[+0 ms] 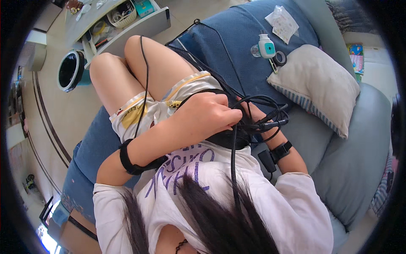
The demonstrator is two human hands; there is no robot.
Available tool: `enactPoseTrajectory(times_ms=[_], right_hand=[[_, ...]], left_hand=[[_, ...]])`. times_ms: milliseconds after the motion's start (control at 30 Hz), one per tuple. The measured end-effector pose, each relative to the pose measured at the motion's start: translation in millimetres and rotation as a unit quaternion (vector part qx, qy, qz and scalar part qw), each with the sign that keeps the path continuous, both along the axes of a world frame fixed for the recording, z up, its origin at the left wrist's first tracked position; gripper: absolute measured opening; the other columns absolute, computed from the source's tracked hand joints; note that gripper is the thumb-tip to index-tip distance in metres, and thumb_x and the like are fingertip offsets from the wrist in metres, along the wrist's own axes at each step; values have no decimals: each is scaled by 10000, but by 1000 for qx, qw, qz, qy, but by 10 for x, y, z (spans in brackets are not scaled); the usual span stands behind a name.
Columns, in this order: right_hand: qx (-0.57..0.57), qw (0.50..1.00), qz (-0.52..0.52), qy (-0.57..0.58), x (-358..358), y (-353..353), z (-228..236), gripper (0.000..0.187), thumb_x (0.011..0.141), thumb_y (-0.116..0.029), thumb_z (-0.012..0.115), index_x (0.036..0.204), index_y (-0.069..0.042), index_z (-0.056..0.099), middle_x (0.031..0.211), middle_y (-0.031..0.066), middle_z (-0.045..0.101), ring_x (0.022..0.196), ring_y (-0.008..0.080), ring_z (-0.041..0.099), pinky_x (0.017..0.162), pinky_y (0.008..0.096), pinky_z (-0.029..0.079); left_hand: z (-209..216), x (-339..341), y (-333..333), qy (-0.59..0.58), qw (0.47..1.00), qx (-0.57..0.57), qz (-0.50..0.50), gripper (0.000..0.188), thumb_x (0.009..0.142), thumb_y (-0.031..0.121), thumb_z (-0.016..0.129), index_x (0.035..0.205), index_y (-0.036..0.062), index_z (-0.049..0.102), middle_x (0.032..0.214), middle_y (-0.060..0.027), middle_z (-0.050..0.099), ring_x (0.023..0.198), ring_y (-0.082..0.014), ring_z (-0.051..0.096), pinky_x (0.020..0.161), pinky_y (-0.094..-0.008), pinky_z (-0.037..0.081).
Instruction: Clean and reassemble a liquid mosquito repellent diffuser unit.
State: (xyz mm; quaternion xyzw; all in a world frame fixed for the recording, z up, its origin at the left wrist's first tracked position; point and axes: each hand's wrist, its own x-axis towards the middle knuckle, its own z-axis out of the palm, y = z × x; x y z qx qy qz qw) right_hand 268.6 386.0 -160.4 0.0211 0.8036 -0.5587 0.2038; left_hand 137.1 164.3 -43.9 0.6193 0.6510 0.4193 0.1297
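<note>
Blk cable [272, 124] loosely looped, L hand [214, 111] pinching it, can't tell re R hand [253, 111].

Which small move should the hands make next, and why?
Perhaps the left hand should fold its cable strand into the coil by the right hand, because this strand runs outside it, over the white shirt, and the loops look loose.

The pillow [319, 86] lies on the sofa [241, 25], at the right of the cable bundle [270, 124]. The tape roll [284, 59] sits between the pillow and the bottle [267, 47]. At left, the bin [80, 72] stands near the drawer [148, 27], in which the basket [127, 20] seems to lie.
</note>
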Motion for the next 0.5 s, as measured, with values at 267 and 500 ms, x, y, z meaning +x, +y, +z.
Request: enactPoseTrajectory(times_ms=[267,500], right_hand=[[-337,882,-230,-236,113,69,-189,377,895,-143,514,1244,-17,447,1189,103,546,1063,185,555,899,302,457],[-371,811,-325,-316,-180,-235,380,331,965,-147,293,1168,50,466,1111,202,564,947,236,620,827,340,546]], left_hand=[[189,-67,-417,-83,994,-58,48,171,681,109,694,792,41,583,756,-84,569,753,-242,568,654,-341,467],[231,-7,-503,-122,980,-153,38,162,691,48,677,827,22,593,744,-87,570,715,-248,562,617,-340,456]])
